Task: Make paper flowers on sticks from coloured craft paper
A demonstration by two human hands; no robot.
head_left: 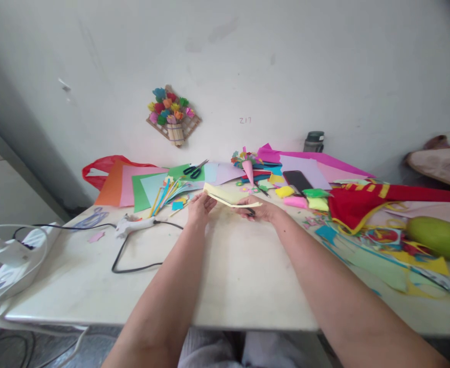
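Observation:
My left hand (199,206) pinches the near left end of a folded pale yellow paper sheet (227,196), held just above the white table (232,276). My right hand (259,209) is closed under the sheet's right end, with a dark handle, probably scissors (250,211), showing in its fingers. Both arms reach forward over the table's middle.
A glue gun (135,224) with a black cord lies left of my hands. Coloured paper sheets (133,186), another pair of scissors (194,169), a paper cone (249,171), a black phone (297,180), red cloth (363,202) and a green fruit (440,237) crowd the back and right. A power strip (14,250) sits far left.

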